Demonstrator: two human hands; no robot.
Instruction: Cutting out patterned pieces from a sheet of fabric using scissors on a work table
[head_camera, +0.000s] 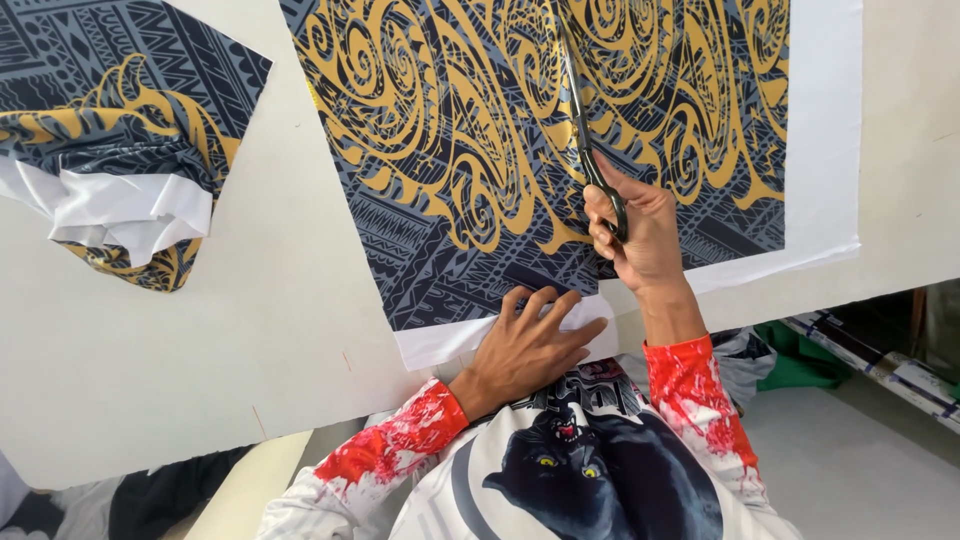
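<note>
Tabletop (250, 330) is a big off-white board, matte, w/ a few faint pencil ticks near its front edge; it fills most of the view and tilts across the frame. Spread flat on it: printed fabric (480, 150), grey-navy ground w/ gold swirl pattern and a white unprinted border along near and right edges. Near border sits just inside the tabletop's front edge.

Right hand (640, 235) is clenched round the handles of black scissors (585, 130), fingers through the loops; blades point away from the person, up across the print, lying over the fabric abt mid-width. Can't tell if blades are parted.

Left hand (530, 345) lies palm down, fingers spread, pressing the white border at the fabric's near edge; grasps nothing. The two hands are near each other, not touching.

Top left, well apart from the main piece: a second cut piece (110, 150) of the same print, crumpled, white backing folded out.

Both sleeves (690, 385) are red-and-white splatter print; shirt front shows a black panther graphic.

Below the tabletop's edge, right side: pale grey floor (860, 470), a green cloth heap (800, 355), and long wrapped rolls (880, 365) lying on the floor. Lower left: dark cloth under the tabletop, details unclear.
</note>
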